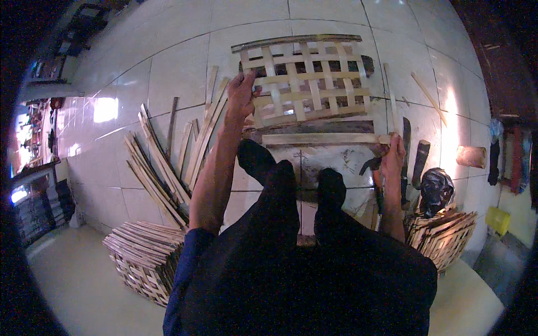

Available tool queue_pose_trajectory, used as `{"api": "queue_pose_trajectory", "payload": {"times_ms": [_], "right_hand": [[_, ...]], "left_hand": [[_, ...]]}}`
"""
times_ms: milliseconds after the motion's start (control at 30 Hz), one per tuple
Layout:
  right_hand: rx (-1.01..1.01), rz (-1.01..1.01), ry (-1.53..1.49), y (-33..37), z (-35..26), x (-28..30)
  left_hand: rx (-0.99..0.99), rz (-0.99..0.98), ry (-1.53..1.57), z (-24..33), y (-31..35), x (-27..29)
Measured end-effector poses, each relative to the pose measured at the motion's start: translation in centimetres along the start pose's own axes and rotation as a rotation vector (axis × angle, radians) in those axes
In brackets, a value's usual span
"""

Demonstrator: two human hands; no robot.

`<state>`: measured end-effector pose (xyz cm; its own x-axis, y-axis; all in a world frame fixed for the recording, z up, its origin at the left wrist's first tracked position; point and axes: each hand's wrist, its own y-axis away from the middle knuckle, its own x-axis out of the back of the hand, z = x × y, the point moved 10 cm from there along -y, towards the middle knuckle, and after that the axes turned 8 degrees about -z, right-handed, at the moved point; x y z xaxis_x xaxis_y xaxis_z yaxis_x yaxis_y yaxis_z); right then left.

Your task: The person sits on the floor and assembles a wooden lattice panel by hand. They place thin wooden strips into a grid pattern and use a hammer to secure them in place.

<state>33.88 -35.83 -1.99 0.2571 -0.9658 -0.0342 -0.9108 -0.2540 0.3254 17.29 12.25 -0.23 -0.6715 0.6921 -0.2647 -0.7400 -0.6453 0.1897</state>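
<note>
A woven lattice panel [322,75] of pale flat strips lies tilted on the far side of my feet, with a dark slat along its far edge. My left hand [242,95] grips the panel's left edge, its thumb and fingers closed there. Nearer to me, a long pale wooden slat [325,139] lies crosswise. My right hand [394,150] is closed around that slat's right end. Beside the right hand is a hammer [371,165] with a dark head; its handle is partly hidden by my forearm. Under the panel are dark pieces that I cannot make out.
Loose wooden slats [159,154] fan out on the tiled floor at left. Stacks of finished woven panels stand at lower left [140,252] and lower right [448,235]. A black plastic bag [437,187], a dark blade-like tool [406,145] and a wooden cylinder [471,157] lie at right.
</note>
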Motion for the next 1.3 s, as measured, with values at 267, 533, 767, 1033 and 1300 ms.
{"api": "queue_pose_trajectory", "payload": {"times_ms": [267, 533, 767, 1033, 1300], "right_hand": [[0.103, -0.075, -0.063, -0.9, -0.5, -4.3], [0.068, -0.101, 0.493, -1.2, -1.5, -4.2], [0.192, -0.012, 0.512, -2.8, -0.8, -3.0], [0.100, -0.011, 0.393, -3.5, 0.6, -3.1], [0.013, 0.053, 0.021, -2.5, 2.0, -3.2]], "left_hand": [[-0.227, -0.153, -0.322, -3.0, -2.5, 5.3], [0.172, -0.112, -0.143, -5.7, -0.6, 4.4], [0.144, -0.173, -0.091, -3.4, -0.3, 3.0], [0.294, -0.045, 0.199, -4.8, -0.1, 4.2], [0.284, -0.073, 0.156, -3.5, 0.0, 4.1]]}}
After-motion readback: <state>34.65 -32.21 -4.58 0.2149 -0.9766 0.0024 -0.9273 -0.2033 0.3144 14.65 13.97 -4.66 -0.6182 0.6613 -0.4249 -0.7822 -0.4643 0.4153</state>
